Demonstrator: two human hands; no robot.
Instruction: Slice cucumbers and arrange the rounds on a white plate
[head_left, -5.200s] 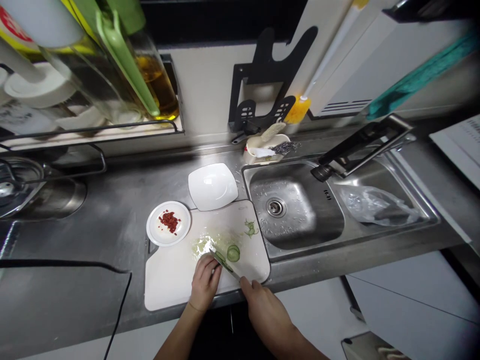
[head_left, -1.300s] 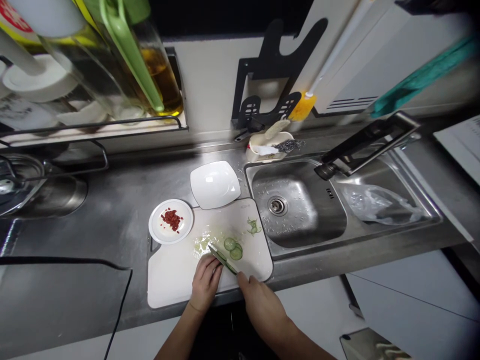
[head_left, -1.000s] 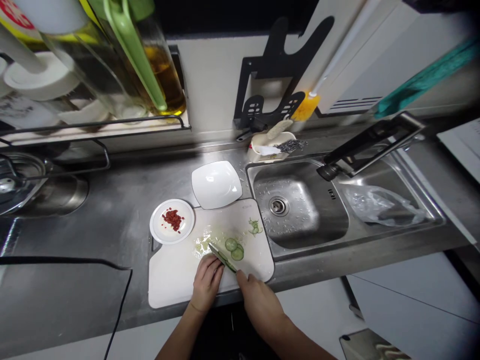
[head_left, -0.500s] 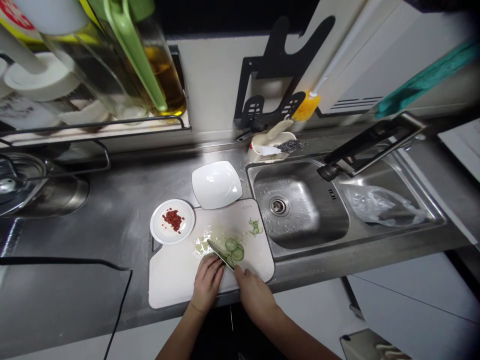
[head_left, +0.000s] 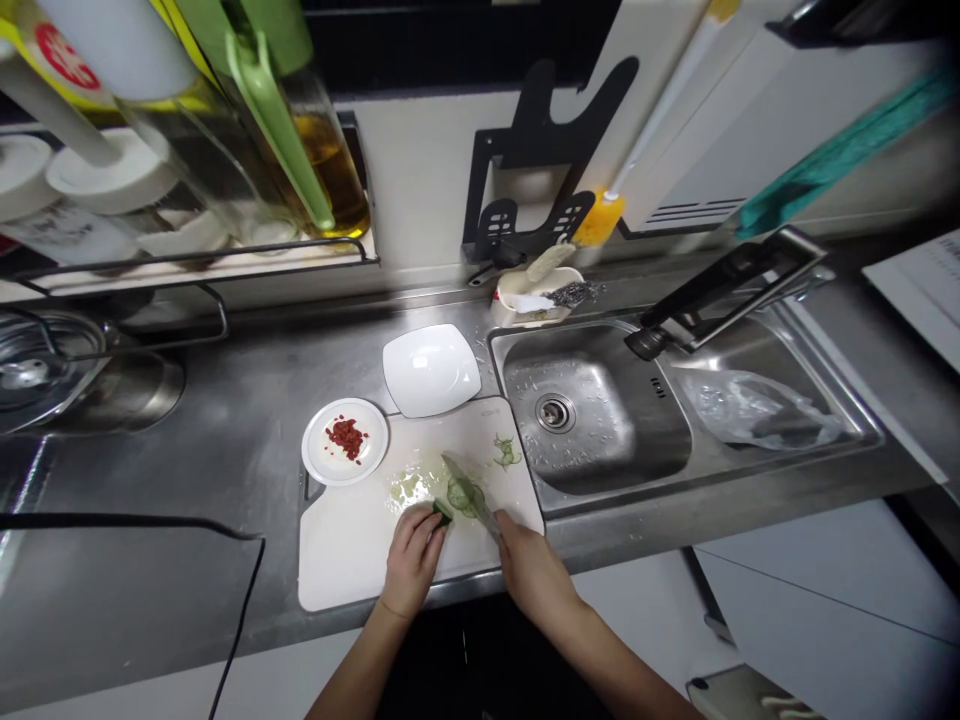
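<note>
On the white cutting board (head_left: 352,550), my left hand (head_left: 411,558) is closed around the stub of a cucumber (head_left: 442,513), whose dark green end pokes out past the fingertips. My right hand (head_left: 531,568) grips a kitchen knife (head_left: 480,505) by its handle, which the fingers hide. The blade points up and left and lies over several cucumber slices (head_left: 457,495), partly covering them, apart from the stub. Thin green peelings (head_left: 506,451) rest near the board's right edge. Wet, pale green juice shines on the board's middle.
A white plate (head_left: 311,450) of chopped red pieces overlaps the board's upper left corner. Behind the board stands a white square bowl (head_left: 431,370). To the right are a steel sink (head_left: 600,470), a black faucet (head_left: 675,320) and a plastic bag (head_left: 757,408). Bottles line a rack (head_left: 225,255).
The knife has moved off the cucumber to the right, over the cut slices, with my right hand. The slices have increased beside the stub. My left hand has stayed in place.
</note>
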